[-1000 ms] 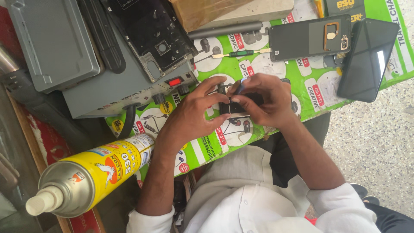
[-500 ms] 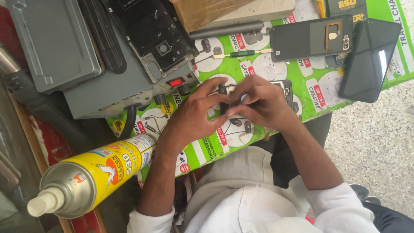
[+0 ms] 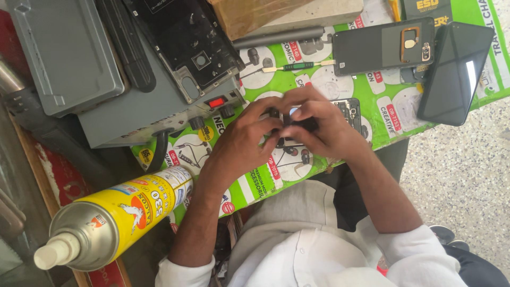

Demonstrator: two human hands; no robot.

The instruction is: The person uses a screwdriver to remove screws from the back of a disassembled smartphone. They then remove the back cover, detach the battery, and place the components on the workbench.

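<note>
Opened phone (image 3: 348, 111) on the green mat (image 3: 393, 119), back off, circuitry exposed. Left hand (image 3: 241, 143) and right hand (image 3: 319, 130) pressed close over its left end, fingertips pinching a small dark part. Reassembly looks unfinished; screwdriver (image 3: 295, 67) lies just beyond.

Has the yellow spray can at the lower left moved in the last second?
No. The yellow spray can lies in the same spot beside the grey metal box, nozzle toward the lower left; only the camera view shifted slightly.
</note>
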